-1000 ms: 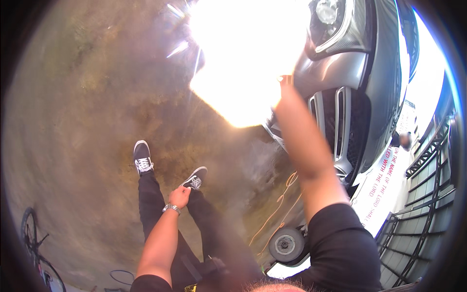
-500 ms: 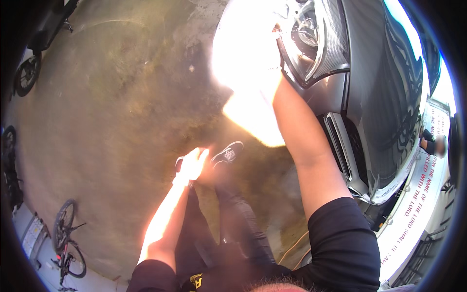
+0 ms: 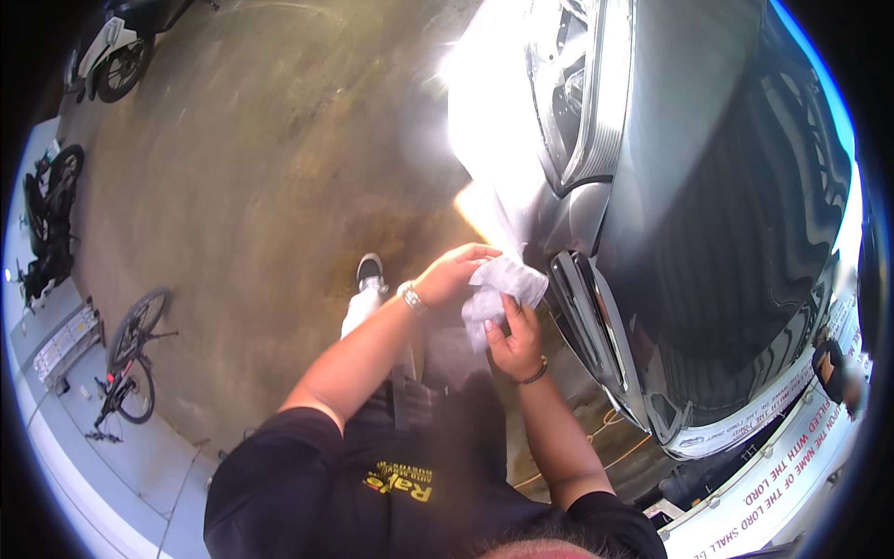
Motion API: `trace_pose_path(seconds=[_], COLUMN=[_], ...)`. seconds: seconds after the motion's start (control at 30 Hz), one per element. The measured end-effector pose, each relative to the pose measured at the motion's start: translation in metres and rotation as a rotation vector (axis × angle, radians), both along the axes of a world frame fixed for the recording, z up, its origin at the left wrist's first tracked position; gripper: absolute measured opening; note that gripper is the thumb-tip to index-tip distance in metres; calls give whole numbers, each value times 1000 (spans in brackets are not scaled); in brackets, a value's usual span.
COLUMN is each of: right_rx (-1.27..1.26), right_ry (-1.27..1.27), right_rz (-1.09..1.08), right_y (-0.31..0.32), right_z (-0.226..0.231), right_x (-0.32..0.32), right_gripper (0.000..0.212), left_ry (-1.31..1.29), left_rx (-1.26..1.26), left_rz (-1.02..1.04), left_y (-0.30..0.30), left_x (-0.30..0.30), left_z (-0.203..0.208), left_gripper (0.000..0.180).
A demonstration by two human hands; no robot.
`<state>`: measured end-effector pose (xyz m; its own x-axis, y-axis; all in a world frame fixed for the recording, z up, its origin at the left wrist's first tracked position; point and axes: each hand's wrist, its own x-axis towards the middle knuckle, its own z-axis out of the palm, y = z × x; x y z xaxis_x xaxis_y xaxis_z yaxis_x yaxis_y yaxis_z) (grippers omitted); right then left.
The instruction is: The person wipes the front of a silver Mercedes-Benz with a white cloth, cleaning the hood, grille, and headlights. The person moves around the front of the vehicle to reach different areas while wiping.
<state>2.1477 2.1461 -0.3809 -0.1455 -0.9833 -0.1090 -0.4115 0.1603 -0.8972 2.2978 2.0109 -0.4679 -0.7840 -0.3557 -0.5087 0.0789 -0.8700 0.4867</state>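
Note:
A crumpled white cloth (image 3: 507,279) hangs between my two hands, just left of the front of a dark grey car (image 3: 689,261). My right hand (image 3: 517,343) pinches it from below, thumb and fingers pressed into the fabric. At the cloth's left edge, my left hand (image 3: 453,273) curls its fingers onto it; part of the fingertips is lost behind the fabric. A metal watch (image 3: 411,296) circles my left wrist, and a dark bracelet (image 3: 533,371) my right. Beyond the hands is the car's headlight (image 3: 573,93), half washed out by strong glare.
Close to my right hand runs the bumper's grille trim (image 3: 591,321). An orange cable (image 3: 607,424) lies on the floor (image 3: 233,205) near the car. Along the left stand a bicycle (image 3: 135,359) and motorbikes (image 3: 121,61). A lettered white banner (image 3: 792,484) and a person (image 3: 829,368) are at right.
My right hand has come back from the headlight area toward my body with the cloth. My left hand has risen to the right and met the cloth. The view has shifted.

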Motion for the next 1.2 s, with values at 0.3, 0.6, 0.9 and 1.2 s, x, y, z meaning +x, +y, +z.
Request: trace_pose_path(seconds=[0.3,0.6,0.9,1.2], right_rx=[-360,-496,-500,-439], right_ry=[-204,55,274,224], right_rz=[-143,-304,146,637], right_y=[-83,-193,-280,-268], right_z=[31,57,104,134], right_x=[10,18,21,66], right_gripper=[68,44,28,26], left_ry=[-28,-90,-63,-193], left_rx=[-852,-1355,-354,-546], left_rz=[-88,-168,-139,-68], left_y=[-84,-173,-211,-228], left_x=[19,50,92,41], left_z=[111,161,107,112], left_gripper=[40,18,41,34])
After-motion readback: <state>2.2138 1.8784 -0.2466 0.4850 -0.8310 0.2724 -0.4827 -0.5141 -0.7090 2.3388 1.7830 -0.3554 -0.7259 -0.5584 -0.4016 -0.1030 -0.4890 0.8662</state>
